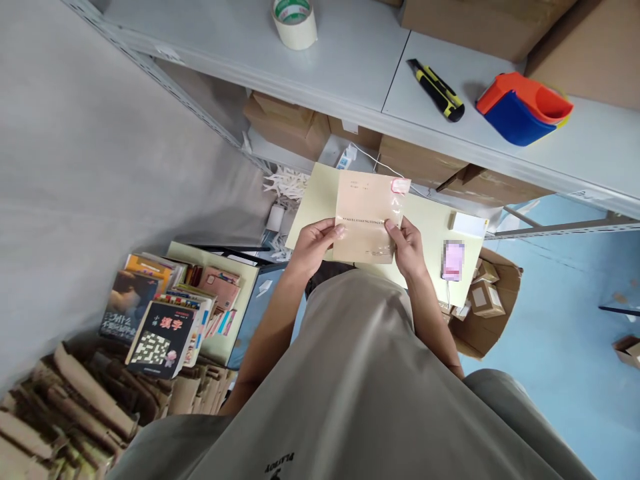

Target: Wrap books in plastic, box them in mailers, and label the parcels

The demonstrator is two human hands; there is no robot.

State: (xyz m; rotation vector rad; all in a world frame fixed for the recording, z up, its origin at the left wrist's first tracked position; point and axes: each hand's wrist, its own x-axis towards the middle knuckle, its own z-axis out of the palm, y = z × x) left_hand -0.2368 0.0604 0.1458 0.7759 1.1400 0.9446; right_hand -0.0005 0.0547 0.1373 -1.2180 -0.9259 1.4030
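A thin tan booklet (367,207) in what looks like a glossy clear sleeve is held up over a pale yellow table (430,227). It has small print and a red-edged sticker at its top right corner. My left hand (316,243) grips its left edge, thumb on the front. On the opposite edge, my right hand (406,245) pinches it the same way, with the thumb on the front face. The fingers behind the booklet are partly hidden. To the right on the table lie a phone (453,260) with a cable and a small white box (468,224).
A grey shelf (345,73) above the table bears a tape roll (296,25), a box cutter (437,90) and an orange-blue tape dispenser (523,107). Stacked books (163,340) and flattened cardboard (90,393) stand at left. An open carton (505,300) with small boxes stands at right.
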